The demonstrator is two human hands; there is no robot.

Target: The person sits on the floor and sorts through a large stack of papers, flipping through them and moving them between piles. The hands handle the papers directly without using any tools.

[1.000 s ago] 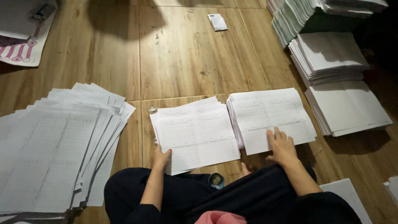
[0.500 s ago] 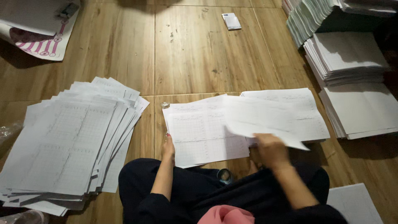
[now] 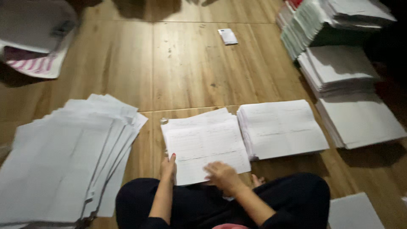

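Hands rest on the middle stack (image 3: 203, 140) of printed sheets, which lies on the wooden floor (image 3: 190, 68) just in front of the person's crossed legs. The left hand (image 3: 168, 166) lies flat at the stack's lower left edge, fingers stretched, gripping nothing. The right hand (image 3: 222, 176) presses on the lower part of the top sheet with loosely bent fingers; it is blurred, so I cannot tell if it pinches the paper. A second stack (image 3: 282, 129) touches the first at its right. A fanned pile (image 3: 63, 161) spreads at the left. Taller piles (image 3: 339, 68) stand at the far right, in a dim room.
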